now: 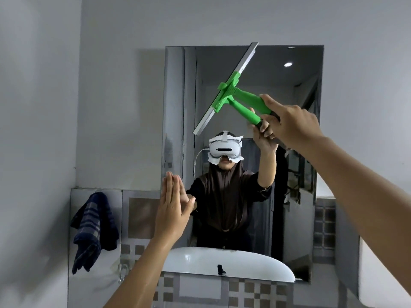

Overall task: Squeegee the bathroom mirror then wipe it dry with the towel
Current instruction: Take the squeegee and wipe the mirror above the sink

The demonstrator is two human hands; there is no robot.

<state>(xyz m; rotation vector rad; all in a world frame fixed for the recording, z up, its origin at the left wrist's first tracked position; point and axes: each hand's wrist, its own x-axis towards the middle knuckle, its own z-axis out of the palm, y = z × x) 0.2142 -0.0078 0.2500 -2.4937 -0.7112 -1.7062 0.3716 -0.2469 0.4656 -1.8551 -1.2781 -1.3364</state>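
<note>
The bathroom mirror hangs on the grey wall straight ahead. My right hand grips the green handle of the squeegee, whose long metal blade lies slanted across the mirror's upper middle, from the top edge down to the left. My left hand is flat, fingers together and empty, pressed at the mirror's lower left edge. A dark blue checked towel hangs on the tiled wall left of the mirror, apart from both hands.
The mirror reflects a person with a white headset and dark top, plus a white basin. Patterned grey tiles run below the mirror. A small glass fitting sits under the towel. Plain wall surrounds the mirror above and at the sides.
</note>
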